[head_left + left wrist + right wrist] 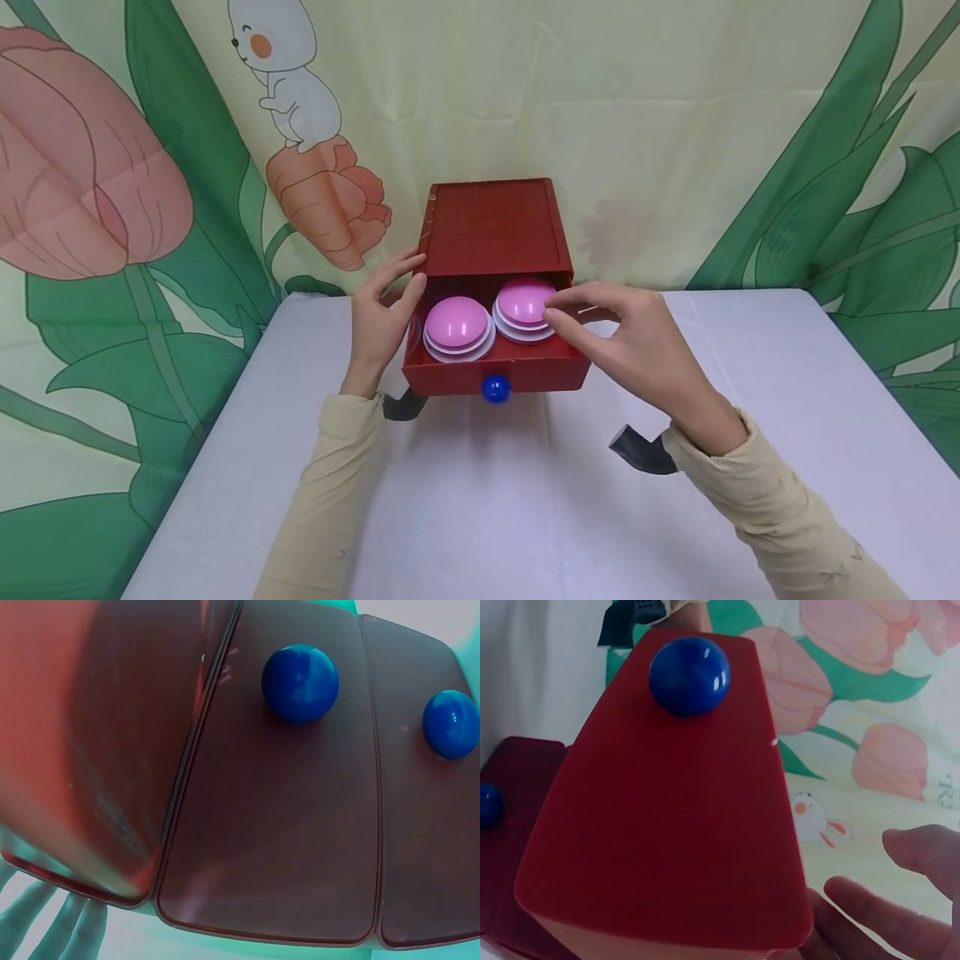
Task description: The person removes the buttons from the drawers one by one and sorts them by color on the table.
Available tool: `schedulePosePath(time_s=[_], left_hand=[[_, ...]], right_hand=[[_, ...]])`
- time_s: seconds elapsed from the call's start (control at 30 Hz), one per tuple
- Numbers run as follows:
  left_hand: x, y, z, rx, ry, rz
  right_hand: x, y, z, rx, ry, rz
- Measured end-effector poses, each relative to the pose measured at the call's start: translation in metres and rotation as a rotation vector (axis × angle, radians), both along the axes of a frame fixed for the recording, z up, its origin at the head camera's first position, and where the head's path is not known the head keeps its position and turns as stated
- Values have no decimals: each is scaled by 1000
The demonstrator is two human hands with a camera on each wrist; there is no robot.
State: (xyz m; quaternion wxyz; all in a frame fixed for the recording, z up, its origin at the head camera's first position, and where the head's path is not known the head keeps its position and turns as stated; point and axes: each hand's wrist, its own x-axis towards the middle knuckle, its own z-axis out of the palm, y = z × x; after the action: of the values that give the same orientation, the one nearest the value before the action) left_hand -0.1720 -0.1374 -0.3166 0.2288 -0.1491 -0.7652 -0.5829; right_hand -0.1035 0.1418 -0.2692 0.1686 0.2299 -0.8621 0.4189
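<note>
A dark red drawer cabinet (491, 225) has its top drawer (525, 375) pulled out, with a blue ball knob (496, 389) on the front. Inside lie two round pieces with glossy pink domes on white bases, a left one (457, 323) and a right one (522, 302). My left hand (384, 312) rests against the cabinet's left side, its fingers extended along it. Over the drawer's right edge hovers my right hand (626, 333), its thumb and fingertips beside the right pink dome. In the right wrist view, its thumb (922, 851) stands apart from the fingers, nothing between them.
Two lower drawers show in the left wrist view, their fronts pushed in, each with a blue knob (300, 684). The cabinet stands on a white-covered table (480, 517), close to a backdrop cloth (645, 108) printed with flowers and a rabbit. Black wrist mounts (643, 451) jut from both sleeves.
</note>
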Motion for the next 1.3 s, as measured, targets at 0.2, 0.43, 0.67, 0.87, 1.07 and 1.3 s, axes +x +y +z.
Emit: schedulePosePath(time_s=[0.2, 0.43, 0.67, 0.87, 1.07, 1.3], left_hand=[[-1, -2, -2, -2, -6, -4], [-1, -2, -3, 9, -4, -9], [0, -2, -3, 10, -8, -7], [0, -3, -3, 0, -10, 2], [0, -3, -2, -8, -16, 2], [1, -2, -1, -10, -10, -1]], right_hand=[[-15, 1, -4, 23, 24, 58], [-29, -1, -8, 71, -7, 102], [-38, -4, -9, 172, -2, 114], [-47, -6, -11, 222, -13, 127], [-54, -8, -10, 281, -19, 127], [-58, -12, -10, 364, -49, 148]])
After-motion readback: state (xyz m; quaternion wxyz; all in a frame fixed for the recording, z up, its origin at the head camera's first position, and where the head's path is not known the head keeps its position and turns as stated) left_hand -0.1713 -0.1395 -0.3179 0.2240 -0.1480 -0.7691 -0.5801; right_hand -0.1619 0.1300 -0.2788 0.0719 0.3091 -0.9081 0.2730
